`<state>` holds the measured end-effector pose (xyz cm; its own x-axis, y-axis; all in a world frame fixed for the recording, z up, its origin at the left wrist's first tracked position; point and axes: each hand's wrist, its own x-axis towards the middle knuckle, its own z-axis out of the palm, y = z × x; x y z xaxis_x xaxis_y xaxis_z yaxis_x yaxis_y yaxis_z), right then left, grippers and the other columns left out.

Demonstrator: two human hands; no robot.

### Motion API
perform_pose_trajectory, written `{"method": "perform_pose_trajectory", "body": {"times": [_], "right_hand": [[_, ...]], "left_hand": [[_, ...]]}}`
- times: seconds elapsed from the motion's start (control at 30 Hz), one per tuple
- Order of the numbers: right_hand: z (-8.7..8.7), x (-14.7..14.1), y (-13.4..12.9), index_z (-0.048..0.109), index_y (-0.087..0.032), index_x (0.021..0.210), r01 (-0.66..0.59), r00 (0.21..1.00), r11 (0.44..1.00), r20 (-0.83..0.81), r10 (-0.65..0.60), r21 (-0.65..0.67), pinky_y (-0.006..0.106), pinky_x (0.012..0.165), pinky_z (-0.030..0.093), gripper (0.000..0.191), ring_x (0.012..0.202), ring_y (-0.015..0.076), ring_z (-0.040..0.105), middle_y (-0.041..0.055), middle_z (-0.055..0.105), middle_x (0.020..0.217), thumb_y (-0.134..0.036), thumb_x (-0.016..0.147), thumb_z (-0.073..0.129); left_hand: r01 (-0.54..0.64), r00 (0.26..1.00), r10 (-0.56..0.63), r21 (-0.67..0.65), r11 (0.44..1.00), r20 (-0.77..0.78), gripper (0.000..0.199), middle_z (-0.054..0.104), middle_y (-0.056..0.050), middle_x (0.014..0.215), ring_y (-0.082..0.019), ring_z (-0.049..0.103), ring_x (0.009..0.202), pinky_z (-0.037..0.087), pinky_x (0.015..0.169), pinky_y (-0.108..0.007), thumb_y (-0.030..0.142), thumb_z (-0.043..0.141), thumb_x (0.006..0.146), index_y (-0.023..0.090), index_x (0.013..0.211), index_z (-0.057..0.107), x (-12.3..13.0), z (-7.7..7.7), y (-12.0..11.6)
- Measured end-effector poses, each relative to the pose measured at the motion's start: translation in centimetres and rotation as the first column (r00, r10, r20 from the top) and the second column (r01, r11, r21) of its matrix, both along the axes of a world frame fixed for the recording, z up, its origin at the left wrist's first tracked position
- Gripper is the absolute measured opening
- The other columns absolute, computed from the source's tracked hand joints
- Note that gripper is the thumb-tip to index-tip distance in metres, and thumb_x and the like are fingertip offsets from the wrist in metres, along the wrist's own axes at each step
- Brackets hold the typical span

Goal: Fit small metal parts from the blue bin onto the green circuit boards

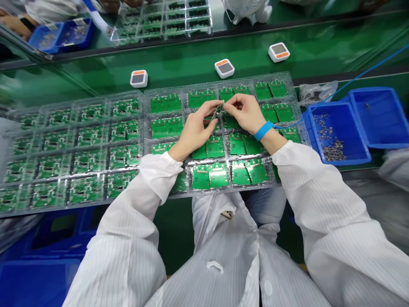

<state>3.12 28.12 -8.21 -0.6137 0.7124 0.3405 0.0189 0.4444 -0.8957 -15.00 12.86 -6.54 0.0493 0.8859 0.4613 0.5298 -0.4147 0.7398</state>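
My left hand point(198, 131) grips a small circuit board point(217, 112) by its edges, tilted up so that its component side shows. At the board's upper right end, the thumb and fingers of my right hand point(245, 111) are pinched together; whatever they hold there is too small to make out. A blue wrist strap point(263, 130) with a cord circles my right wrist. Beneath both hands lies a clear plastic tray point(227, 164), its compartments filled with green circuit boards point(219, 175), mostly in pairs.
To the left is another clear tray point(107, 147) of boards. Blue bins point(359, 128) stand at the right, one holding small metal parts point(334, 149), beside a plastic bag point(318, 93). Several white timers point(224, 68) line the green ledge. Across it, a person's hand point(19, 26) is near blue bins.
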Motion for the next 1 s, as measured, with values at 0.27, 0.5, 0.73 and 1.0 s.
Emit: {"method": "perform_pose_trajectory", "body": {"times": [0.27, 0.5, 0.73, 1.0], "right_hand": [[0.6, -0.2, -0.3, 0.073, -0.023, 0.089, 0.004, 0.998, 0.999, -0.063, -0.006, -0.040, 0.040, 0.079, 0.065, 0.057, 0.079, 0.0201, 0.067, 0.0027, 0.071, 0.082, -0.077, 0.085, 0.092], [1.5, -0.1, -1.0, 0.070, -0.027, 0.099, -0.018, 0.992, 0.999, -0.126, 0.013, -0.038, 0.037, 0.079, 0.068, 0.065, 0.093, 0.0218, 0.074, 0.0034, 0.074, 0.099, -0.087, 0.083, 0.087], [1.8, -0.1, -1.3, 0.070, -0.028, 0.110, -0.059, 0.994, 0.992, -0.093, 0.048, -0.114, 0.036, 0.077, 0.069, 0.073, 0.096, 0.0228, 0.077, 0.0041, 0.075, 0.101, -0.094, 0.081, 0.083], [2.0, 0.0, -1.2, 0.072, -0.027, 0.103, -0.091, 0.991, 0.984, -0.107, 0.075, -0.155, 0.044, 0.087, 0.073, 0.074, 0.092, 0.0234, 0.078, 0.0043, 0.078, 0.100, -0.092, 0.074, 0.090]], "left_hand": [[-0.006, 0.995, 0.003, 0.028, 1.000, 0.099, 0.048, 0.069, -0.012, 0.163, -0.032, 0.070, 0.151, 0.072, 0.104, -0.041, 0.044, 0.064, 0.112, 0.030, 0.157, 0.058, -0.2, -0.8, 0.7], [-0.016, 0.989, 0.011, 0.034, 0.999, 0.145, 0.061, 0.069, -0.014, 0.159, -0.031, 0.074, 0.142, 0.069, 0.110, -0.045, 0.067, 0.068, 0.109, 0.033, 0.158, 0.053, -1.3, -2.1, 1.6], [-0.027, 0.989, 0.017, 0.063, 0.998, 0.148, 0.062, 0.068, -0.013, 0.160, -0.033, 0.071, 0.147, 0.069, 0.109, -0.047, 0.070, 0.068, 0.108, 0.036, 0.157, 0.055, -1.8, -2.1, 1.7], [-0.016, 0.989, 0.007, 0.056, 0.998, 0.150, 0.057, 0.067, -0.012, 0.159, -0.032, 0.071, 0.145, 0.071, 0.102, -0.041, 0.066, 0.070, 0.108, 0.035, 0.155, 0.059, -1.6, -1.3, 1.2]]}}
